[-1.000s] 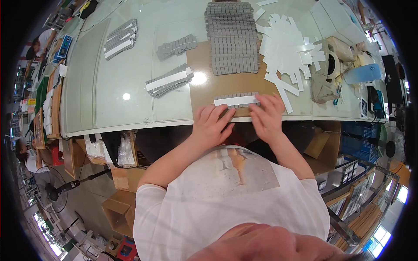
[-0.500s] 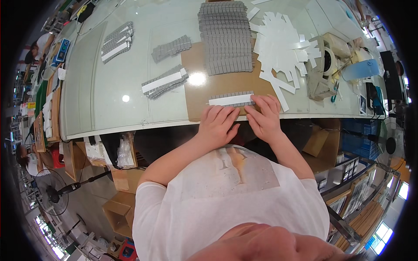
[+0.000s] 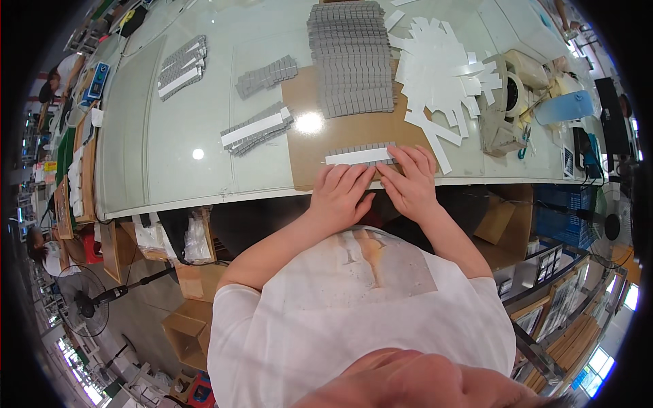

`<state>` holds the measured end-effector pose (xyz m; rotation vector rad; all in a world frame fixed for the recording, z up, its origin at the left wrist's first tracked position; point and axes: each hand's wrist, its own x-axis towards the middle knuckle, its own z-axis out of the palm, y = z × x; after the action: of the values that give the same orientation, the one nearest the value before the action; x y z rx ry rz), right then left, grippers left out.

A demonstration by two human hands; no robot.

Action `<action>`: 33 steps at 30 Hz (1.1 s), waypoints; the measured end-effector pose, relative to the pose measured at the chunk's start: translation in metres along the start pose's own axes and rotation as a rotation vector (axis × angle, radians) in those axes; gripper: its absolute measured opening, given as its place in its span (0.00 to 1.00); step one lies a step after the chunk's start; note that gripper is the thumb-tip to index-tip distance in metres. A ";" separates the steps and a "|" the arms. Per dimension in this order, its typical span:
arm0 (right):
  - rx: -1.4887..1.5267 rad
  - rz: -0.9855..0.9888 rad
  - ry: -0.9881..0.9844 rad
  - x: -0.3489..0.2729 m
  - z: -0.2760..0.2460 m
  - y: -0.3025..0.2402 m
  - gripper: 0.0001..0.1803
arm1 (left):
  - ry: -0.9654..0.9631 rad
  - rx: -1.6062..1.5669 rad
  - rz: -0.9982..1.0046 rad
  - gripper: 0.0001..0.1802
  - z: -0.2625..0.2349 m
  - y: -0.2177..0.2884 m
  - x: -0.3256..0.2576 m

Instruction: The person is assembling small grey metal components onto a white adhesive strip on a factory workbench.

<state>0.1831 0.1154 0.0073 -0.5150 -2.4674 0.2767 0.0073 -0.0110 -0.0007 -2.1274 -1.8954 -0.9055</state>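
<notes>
At the front edge of a brown board (image 3: 306,153) lies a row of small grey pieces (image 3: 360,147) with a white strip (image 3: 350,157) along it. My left hand (image 3: 342,192) rests palm down at the row's near edge, fingers stretched out and touching it. Around the right end of the strip, my right hand (image 3: 411,182) has its fingers bent, some over the top and others at the near side; its fingertips partly hide that end. Beyond stands a large block of stacked grey rows (image 3: 350,64).
Right of the block spreads a pile of loose white strips (image 3: 432,68). More grey rows with strips (image 3: 257,129) lie to the left, and others (image 3: 182,68) farther off. A tape dispenser (image 3: 500,132), pliers (image 3: 524,141) and a blue bottle (image 3: 564,109) stand at the right.
My right hand has slid slightly left along the strip's near edge. My left hand stays in nearly the same place.
</notes>
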 end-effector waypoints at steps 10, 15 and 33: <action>0.023 0.063 0.116 -0.008 -0.002 0.008 0.14 | 0.000 0.017 0.003 0.31 0.005 -0.001 -0.005; -0.016 0.100 0.147 -0.012 -0.006 0.013 0.13 | 0.014 -0.039 0.017 0.30 0.005 0.005 -0.002; -0.094 0.111 0.105 -0.008 -0.002 0.012 0.14 | -0.086 0.003 -0.051 0.37 0.013 0.019 0.014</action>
<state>0.1942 0.1228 0.0010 -0.6897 -2.3623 0.1732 0.0302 0.0042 0.0013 -2.1593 -1.9988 -0.8325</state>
